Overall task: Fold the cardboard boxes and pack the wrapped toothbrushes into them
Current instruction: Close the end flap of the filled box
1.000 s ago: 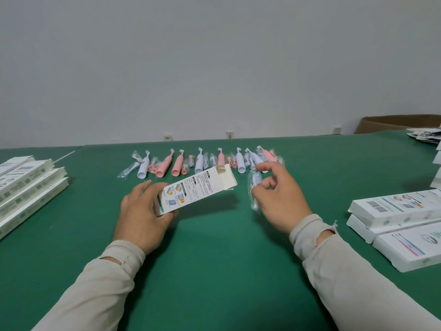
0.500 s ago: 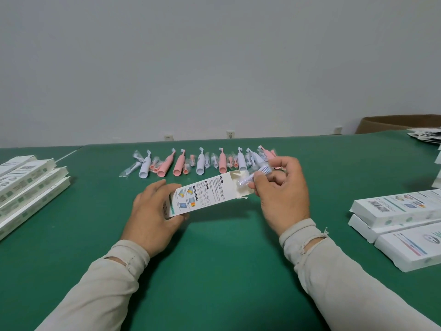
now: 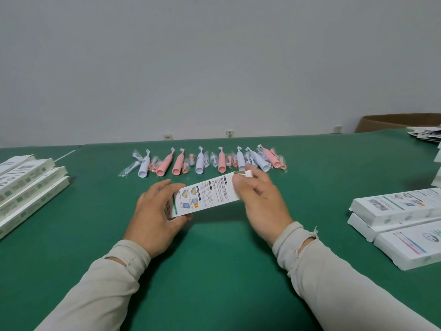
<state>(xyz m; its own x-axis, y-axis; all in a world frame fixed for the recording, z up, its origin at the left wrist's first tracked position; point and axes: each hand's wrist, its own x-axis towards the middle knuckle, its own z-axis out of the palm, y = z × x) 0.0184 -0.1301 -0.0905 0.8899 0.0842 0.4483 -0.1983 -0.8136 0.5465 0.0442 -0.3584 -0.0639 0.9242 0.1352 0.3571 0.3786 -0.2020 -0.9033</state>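
Observation:
A white printed cardboard box (image 3: 205, 195) is held tilted above the green table (image 3: 214, 259), its open flap end up and to the right. My left hand (image 3: 155, 211) grips the box's lower left end. My right hand (image 3: 259, 199) holds the upper right end, thumb on the printed face and fingers over the open flap. No wrapped brush piece shows in my right hand. A row of pink and white wrapped toothbrushes (image 3: 202, 161) lies on the table just beyond the box.
Several flat unfolded boxes (image 3: 26, 185) are stacked at the left edge. Closed white boxes (image 3: 401, 216) lie at the right. A brown carton (image 3: 401, 121) stands behind the table at the far right, with printed sheets (image 3: 427, 133) near it.
My right hand carried a wrapped brush piece to the box's open end; that piece is no longer visible and the hand now holds the flap end. The box has risen slightly.

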